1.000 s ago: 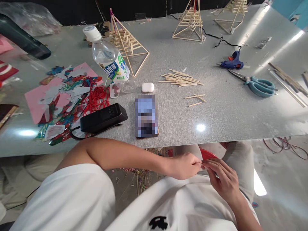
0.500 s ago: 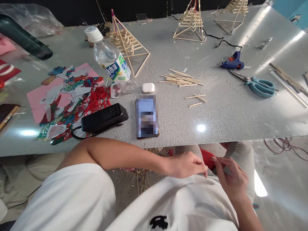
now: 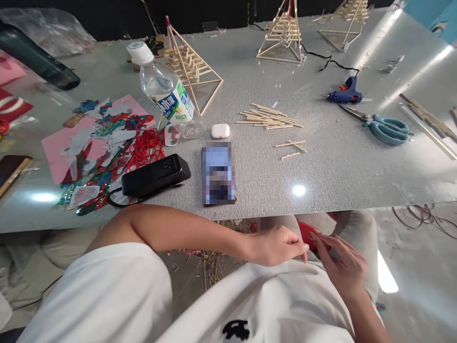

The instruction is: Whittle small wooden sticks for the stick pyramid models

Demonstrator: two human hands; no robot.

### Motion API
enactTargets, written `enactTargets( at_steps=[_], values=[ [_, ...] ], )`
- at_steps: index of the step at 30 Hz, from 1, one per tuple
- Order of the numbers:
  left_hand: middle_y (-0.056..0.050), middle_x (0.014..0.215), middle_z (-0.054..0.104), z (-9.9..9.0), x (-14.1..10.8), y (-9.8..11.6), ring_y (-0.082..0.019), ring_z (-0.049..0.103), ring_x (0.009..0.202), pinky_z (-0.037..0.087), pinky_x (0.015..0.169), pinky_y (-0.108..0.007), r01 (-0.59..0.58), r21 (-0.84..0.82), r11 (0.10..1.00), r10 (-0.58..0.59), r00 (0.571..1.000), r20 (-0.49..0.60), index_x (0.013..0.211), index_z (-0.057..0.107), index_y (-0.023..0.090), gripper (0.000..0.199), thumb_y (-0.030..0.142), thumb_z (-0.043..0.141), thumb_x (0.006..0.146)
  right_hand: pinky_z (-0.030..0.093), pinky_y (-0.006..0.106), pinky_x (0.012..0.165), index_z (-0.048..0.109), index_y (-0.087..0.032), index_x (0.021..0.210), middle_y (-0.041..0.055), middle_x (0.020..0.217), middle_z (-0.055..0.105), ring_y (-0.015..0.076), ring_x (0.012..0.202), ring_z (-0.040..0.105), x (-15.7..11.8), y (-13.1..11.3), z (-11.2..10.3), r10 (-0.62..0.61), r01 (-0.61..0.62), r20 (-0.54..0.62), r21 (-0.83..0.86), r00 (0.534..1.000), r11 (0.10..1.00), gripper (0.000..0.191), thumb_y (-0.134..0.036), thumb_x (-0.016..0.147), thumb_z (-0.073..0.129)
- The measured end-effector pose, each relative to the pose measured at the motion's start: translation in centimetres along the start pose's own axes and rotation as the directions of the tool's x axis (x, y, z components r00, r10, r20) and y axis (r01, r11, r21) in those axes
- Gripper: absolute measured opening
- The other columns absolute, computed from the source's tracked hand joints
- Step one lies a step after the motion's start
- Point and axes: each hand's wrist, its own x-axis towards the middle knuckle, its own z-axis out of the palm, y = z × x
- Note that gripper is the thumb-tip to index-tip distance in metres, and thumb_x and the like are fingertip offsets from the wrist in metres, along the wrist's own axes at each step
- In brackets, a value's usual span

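Observation:
My left hand [image 3: 278,245] is over my lap below the table's front edge, its fingers curled together; anything in them is hidden. Close to its right, my right hand [image 3: 341,259] has its thumb and index fingertip pressed together, and I cannot make out anything between them. The two hands are slightly apart. On the grey table [image 3: 257,186] above them lie a phone [image 3: 218,174], a white earphone case [image 3: 220,131], a pile of thin wooden sticks [image 3: 267,116] and a few short sticks [image 3: 293,144].
Stick pyramids [image 3: 194,71] stand at the back. A bottle [image 3: 174,102], a black device [image 3: 155,177] and red string [image 3: 146,147] are at the left. At the right lie a blue glue gun [image 3: 346,93] and scissors [image 3: 387,129].
My right hand's fingertips have shifted very slightly to the left and up. My left hand has hardly moved, and the table items stay in place.

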Motion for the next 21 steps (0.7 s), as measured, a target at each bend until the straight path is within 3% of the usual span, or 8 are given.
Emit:
enactTargets(
  at_steps=[2,4,7,10,14,21],
  values=[
    [0.006,0.062,0.035,0.0,-0.1,0.2,-0.012,0.035,0.058,0.029,0.059,-0.030,0.006,0.027,1.000,-0.006,1.000,0.006,0.105,0.078,0.017,0.042,0.043,0.045,0.108,0.051,0.028,0.054,0.073,-0.024,0.092,-0.0006,0.071,0.074,0.0139,0.053,0.064,0.1,0.2,0.0,0.041,-0.043,-0.019,-0.081,0.999,0.996,0.008,-0.018,0.096,0.077],
    [0.006,0.062,0.037,0.0,-0.2,0.4,-0.012,0.037,0.059,0.030,0.060,-0.030,0.014,0.030,0.999,-0.014,1.000,0.014,0.111,0.078,0.017,0.042,0.039,0.043,0.108,0.042,0.027,0.048,0.072,-0.022,0.086,-0.0001,0.063,0.070,0.0136,0.049,0.060,0.3,0.4,-0.1,0.106,-0.095,0.032,-0.237,0.994,0.967,0.019,-0.030,0.103,0.070],
    [0.004,0.070,0.047,0.1,-0.1,0.5,-0.011,0.040,0.061,0.033,0.062,-0.029,0.034,-0.006,0.999,-0.034,0.999,0.026,0.115,0.076,0.016,0.038,0.034,0.044,0.108,0.035,0.026,0.040,0.077,-0.020,0.105,0.0031,0.065,0.073,0.0160,0.050,0.065,0.5,0.6,-0.3,0.190,-0.131,0.128,-0.372,0.973,0.919,0.030,-0.041,0.109,0.056],
    [0.004,0.077,0.053,0.2,0.2,0.1,-0.010,0.040,0.062,0.033,0.062,-0.027,0.012,-0.047,0.999,-0.010,0.999,0.044,0.112,0.075,0.017,0.033,0.033,0.047,0.107,0.049,0.023,0.046,0.074,-0.019,0.122,0.0045,0.080,0.080,0.0143,0.053,0.068,0.7,0.0,-0.7,0.223,-0.199,0.226,-0.124,0.948,0.972,0.029,-0.036,0.111,0.053],
    [0.004,0.074,0.049,0.1,0.6,-0.7,-0.011,0.039,0.064,0.031,0.060,-0.027,-0.036,-0.045,0.998,0.036,0.999,0.001,0.101,0.075,0.017,0.036,0.044,0.051,0.106,0.062,0.025,0.063,0.077,-0.023,0.115,0.0040,0.086,0.080,0.0166,0.067,0.075,1.1,-1.6,-1.0,0.144,-0.226,0.298,0.260,0.944,0.939,0.018,-0.026,0.106,0.061],
    [0.005,0.069,0.045,0.0,0.4,-0.5,-0.012,0.043,0.065,0.037,0.066,-0.027,-0.025,-0.030,0.999,0.026,1.000,0.008,0.112,0.076,0.019,0.035,0.039,0.047,0.108,0.062,0.027,0.057,0.079,-0.025,0.103,0.0016,0.077,0.077,0.0164,0.061,0.071,1.1,-2.5,-0.3,0.137,-0.211,0.206,0.403,0.969,0.890,0.014,-0.014,0.097,0.072]
  ],
)
